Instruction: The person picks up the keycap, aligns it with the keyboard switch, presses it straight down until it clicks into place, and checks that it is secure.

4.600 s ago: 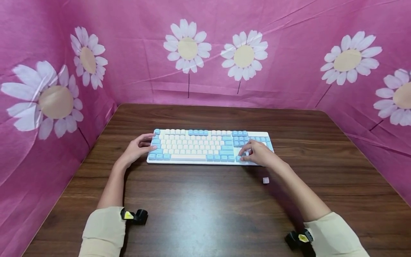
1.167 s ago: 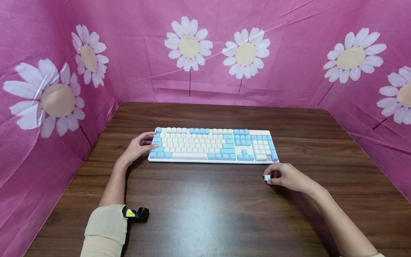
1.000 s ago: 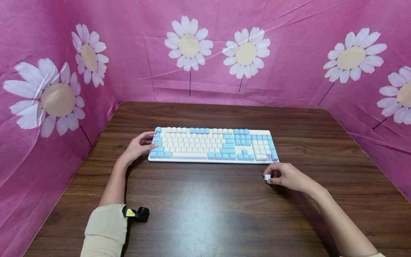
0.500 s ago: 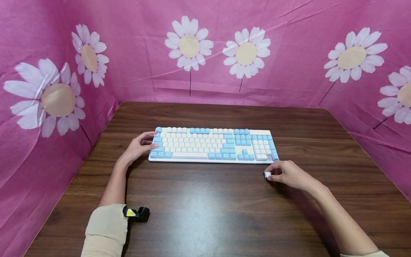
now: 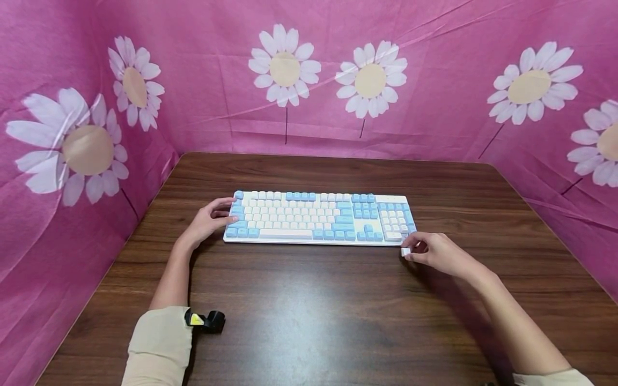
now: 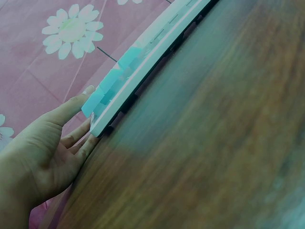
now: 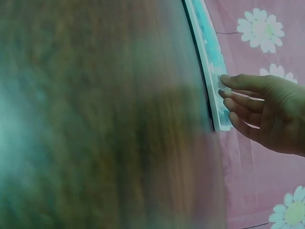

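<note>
A white and light-blue keyboard point(image 5: 285, 234) lies in the middle of the table in the head view. My left hand point(image 5: 205, 225) holds its left end; in the left wrist view the thumb point(image 6: 71, 109) lies over the edge keys and the other fingers are against the side. With thumb and fingertips, my right hand point(image 5: 441, 254) pinches a small white keycap point(image 5: 405, 252) just off the keyboard's front right corner. Blue keys beside that corner are partly covered by the right fingers. In the right wrist view the keycap is hard to make out against the keyboard.
The brown wooden table point(image 5: 289, 305) extends around the keyboard, with bare wood in front. A pink cloth point(image 5: 203, 86) with white daisies hangs behind and at both sides. A black wrist camera point(image 5: 207, 320) sits at the left sleeve.
Earlier the right hand was over the keyboard's right part and the keycap lay loose on the table. The hand then picked it up and carried it to the corner. The left hand stayed.
</note>
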Motion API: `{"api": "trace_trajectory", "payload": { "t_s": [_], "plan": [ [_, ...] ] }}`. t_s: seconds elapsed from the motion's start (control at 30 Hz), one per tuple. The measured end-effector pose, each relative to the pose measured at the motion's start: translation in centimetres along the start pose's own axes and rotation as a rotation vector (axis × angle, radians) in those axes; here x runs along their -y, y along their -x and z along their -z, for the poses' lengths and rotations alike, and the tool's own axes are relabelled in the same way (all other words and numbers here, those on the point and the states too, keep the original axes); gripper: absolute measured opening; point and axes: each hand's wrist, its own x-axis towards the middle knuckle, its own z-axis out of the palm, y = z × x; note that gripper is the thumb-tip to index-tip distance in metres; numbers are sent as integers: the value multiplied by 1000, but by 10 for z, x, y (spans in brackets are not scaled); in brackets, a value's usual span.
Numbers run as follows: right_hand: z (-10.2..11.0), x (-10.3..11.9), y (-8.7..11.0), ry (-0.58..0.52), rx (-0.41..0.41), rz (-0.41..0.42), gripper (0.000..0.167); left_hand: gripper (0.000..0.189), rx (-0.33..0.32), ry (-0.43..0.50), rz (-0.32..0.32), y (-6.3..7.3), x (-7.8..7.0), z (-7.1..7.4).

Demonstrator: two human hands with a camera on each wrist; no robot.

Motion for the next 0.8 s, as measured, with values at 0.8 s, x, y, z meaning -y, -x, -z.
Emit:
{"api": "trace_trajectory", "payload": {
  "t_s": [0.8],
  "plan": [
    [11, -16, -13, 100, -148, 30, 12, 57, -2, -19, 1, -6, 14, 3]
  ]
}}
